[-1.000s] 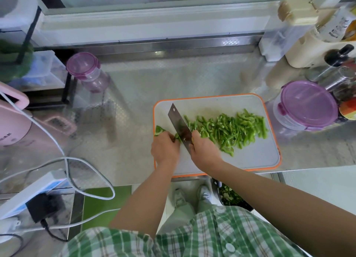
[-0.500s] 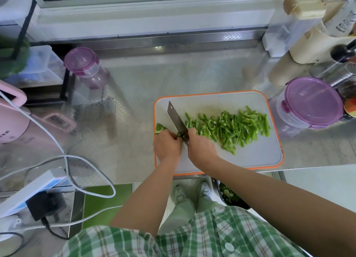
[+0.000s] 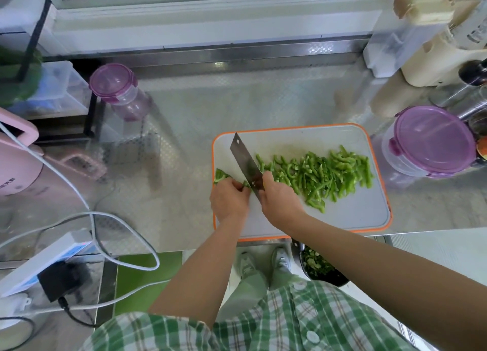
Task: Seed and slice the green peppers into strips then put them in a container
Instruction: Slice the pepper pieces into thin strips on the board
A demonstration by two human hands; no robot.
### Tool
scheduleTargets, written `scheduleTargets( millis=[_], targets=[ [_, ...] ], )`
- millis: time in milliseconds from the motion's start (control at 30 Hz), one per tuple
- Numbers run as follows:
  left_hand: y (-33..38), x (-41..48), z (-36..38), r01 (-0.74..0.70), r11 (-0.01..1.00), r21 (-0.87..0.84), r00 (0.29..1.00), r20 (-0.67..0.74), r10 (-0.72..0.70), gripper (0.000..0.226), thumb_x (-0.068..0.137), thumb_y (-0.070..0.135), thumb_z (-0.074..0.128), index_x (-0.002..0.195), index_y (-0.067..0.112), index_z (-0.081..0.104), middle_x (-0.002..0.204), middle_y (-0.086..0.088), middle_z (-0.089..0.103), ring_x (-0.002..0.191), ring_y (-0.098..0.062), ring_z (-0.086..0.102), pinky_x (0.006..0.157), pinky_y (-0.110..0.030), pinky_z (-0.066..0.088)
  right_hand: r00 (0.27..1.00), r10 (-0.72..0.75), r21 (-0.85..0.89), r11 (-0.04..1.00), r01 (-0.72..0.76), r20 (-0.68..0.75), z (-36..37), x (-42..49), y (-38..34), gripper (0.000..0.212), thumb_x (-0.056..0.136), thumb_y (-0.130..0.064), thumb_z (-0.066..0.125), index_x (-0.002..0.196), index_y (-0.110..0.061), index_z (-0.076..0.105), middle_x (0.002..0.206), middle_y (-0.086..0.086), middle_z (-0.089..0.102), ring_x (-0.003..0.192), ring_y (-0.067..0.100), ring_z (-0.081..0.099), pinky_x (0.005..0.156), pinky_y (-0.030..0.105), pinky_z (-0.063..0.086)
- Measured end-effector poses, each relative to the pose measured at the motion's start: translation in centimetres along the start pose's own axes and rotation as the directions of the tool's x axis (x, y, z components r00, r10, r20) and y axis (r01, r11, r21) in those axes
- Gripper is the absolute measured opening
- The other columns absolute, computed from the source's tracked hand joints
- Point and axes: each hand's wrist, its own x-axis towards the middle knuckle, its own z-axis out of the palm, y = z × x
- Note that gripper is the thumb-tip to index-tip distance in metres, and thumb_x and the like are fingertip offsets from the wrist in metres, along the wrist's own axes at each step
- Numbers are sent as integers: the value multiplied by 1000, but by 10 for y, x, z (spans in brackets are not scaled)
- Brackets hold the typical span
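Left hand [image 3: 229,195] curls down on the last pepper piece [image 3: 221,176] at the left edge of the cutting board [image 3: 355,216], knuckles toward the blade. Right hand [image 3: 279,200] is wrapped tight round the knife [image 3: 245,161], high up where handle meets blade. Cut strips [image 3: 324,174] lie heaped to the right, near the lidded container [image 3: 432,142] on the tabletop [image 3: 184,129]. That piece looks light and thin-walled, crisp yet bendy, with a waxy skin likely to skid, so it is best pinned flat with fingertips tucked. The strips are loose and slick, so scooping them on the flat blade should beat pinching.
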Motion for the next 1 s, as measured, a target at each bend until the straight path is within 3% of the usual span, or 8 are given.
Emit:
scheduleTargets(
  millis=[167, 367, 567, 733, 833, 1000],
  targets=[
    [0, 1, 0, 9, 1000, 17, 1000, 1, -9, 10, 84, 17, 67, 83, 13, 76, 84, -5, 73, 73, -21, 59, 63, -25, 36, 1000, -4, -47, 999, 6, 27, -1, -2, -1, 12, 99, -17, 41, 104, -10, 33, 72, 6, 46, 65, 31, 47, 54, 36, 34],
    [1, 2, 0, 21, 1000, -17, 1000, 4, -21, 10, 82, 13, 66, 78, 13, 76, 82, -5, 73, 79, -24, 64, 63, -26, 36, 999, 9, -35, 999, -8, 32, 7, 1, 0, 13, 98, -14, 40, 94, -13, 28, 70, 6, 46, 63, 32, 48, 52, 35, 32],
    [0, 0, -3, 25, 999, -40, 999, 21, -24, 7, 79, 12, 70, 75, 11, 75, 80, -4, 73, 74, -21, 60, 64, -25, 37, 999, 52, -51, 997, -51, 11, 16, 9, -3, 11, 99, -15, 39, 107, -10, 34, 78, 10, 53, 75, 37, 58, 56, 37, 36],
    [-2, -2, 0, 45, 995, -94, 999, 25, -43, 7, 81, 13, 71, 76, 10, 74, 81, -6, 73, 70, -16, 55, 65, -24, 39, 999, 22, 30, 999, -21, -41, 6, 7, 3, 13, 99, -17, 40, 106, -9, 33, 74, 10, 52, 68, 36, 57, 51, 36, 37],
    [-2, -3, 0, 46, 993, -110, 999, 34, -42, 8, 83, 13, 69, 82, 10, 77, 85, -5, 74, 76, -19, 61, 67, -22, 38, 999, -34, 15, 999, 34, -1, 0, 3, 2, 13, 98, -17, 42, 102, -10, 32, 73, 9, 50, 63, 32, 51, 51, 36, 36],
    [-3, -1, 1, 48, 991, -128, 998, 46, -43, 9, 82, 14, 69, 80, 11, 78, 83, -5, 75, 82, -24, 67, 65, -24, 40, 1000, -1, -92, 996, 3, 25, 3, 4, -3, 14, 97, -12, 42, 96, -15, 28, 71, 5, 46, 62, 31, 46, 51, 34, 31]
  ],
)
